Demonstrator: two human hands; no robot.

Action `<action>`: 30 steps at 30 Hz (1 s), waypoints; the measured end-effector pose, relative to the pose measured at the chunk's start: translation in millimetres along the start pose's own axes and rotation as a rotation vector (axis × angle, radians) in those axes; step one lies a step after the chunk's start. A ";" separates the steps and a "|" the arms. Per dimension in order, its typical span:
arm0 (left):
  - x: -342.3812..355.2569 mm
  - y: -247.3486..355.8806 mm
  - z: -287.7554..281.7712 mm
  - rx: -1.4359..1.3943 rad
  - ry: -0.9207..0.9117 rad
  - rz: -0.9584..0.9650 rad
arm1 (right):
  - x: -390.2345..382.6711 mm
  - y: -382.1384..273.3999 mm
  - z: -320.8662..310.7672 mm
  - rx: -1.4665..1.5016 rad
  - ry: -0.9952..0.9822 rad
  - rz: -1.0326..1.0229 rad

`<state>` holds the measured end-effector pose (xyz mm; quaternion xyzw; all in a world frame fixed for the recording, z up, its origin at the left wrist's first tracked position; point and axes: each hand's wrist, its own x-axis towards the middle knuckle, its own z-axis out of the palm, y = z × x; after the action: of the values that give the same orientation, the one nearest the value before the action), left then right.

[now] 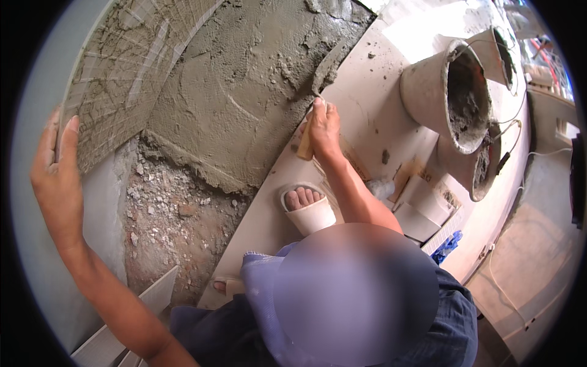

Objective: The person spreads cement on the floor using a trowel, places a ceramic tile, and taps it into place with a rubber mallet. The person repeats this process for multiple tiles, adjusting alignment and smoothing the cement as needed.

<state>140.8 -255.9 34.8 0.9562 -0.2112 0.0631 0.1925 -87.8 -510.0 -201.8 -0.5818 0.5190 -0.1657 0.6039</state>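
Note:
My left hand grips the near edge of a large tile, thumb on one face and fingers on the other. The tile stands tilted beside the left wall, its ribbed back smeared with thin mortar turned towards the middle. My right hand is closed round the wooden handle of a trowel. The trowel's blade is coated in mortar and lies at the right edge of a grey mortar bed. This bed is spread over the floor between my hands, mostly smooth with a few ridges.
Mortar-caked buckets lean at the right on pale finished flooring. Bare rubble floor lies nearer me. My sandalled foot is beside the bed's near edge. Tile pieces and a blue cloth-like item lie right; another strip lies lower left.

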 end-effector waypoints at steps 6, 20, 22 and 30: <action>-1.3 -0.2 0.5 0.030 0.004 -0.042 | -22.2 6.6 3.5 0.107 -0.053 0.127; 1.8 -9.2 2.7 0.082 0.028 0.005 | 23.0 -18.4 -40.5 -0.171 -0.112 0.089; 2.1 -10.3 2.9 0.025 -0.004 -0.011 | 1.2 -1.2 -33.5 -0.186 -0.119 0.090; 4.7 -16.7 2.7 0.078 0.021 0.013 | -73.4 35.3 2.8 -0.072 -0.164 -0.035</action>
<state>152.3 -244.8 27.6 0.9610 -0.2126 0.0824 0.1567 -129.6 -440.1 -201.4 -0.6238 0.4631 -0.1096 0.6201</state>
